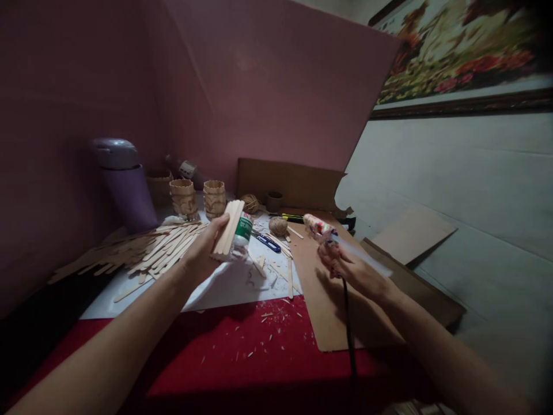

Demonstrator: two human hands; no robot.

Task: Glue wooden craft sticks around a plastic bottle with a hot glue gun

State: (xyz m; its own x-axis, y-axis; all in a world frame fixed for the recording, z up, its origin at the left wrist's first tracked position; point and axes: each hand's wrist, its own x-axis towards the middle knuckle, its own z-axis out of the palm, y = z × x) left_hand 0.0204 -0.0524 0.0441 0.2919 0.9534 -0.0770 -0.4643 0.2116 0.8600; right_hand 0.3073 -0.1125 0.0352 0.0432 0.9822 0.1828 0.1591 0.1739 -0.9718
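Observation:
My left hand (208, 245) is wrapped round a small plastic bottle (243, 230) with a green and white label. Pale wooden sticks (228, 227) stand side by side along the bottle's left side. In my right hand (334, 259) is a glue gun (320, 226) with a colourful patterned body, pointing up and left. A clear glue stick sticks out of its back end, and a black cord hangs down below. The two hands are apart, both above the table.
Loose wooden sticks (168, 248) lie piled on white paper at the left. Behind stand a purple flask (129, 196) and two stick-covered cups (184, 199). A twine ball (277, 226), a blue cutter (268, 242) and a cardboard sheet (319, 311) lie between and below the hands.

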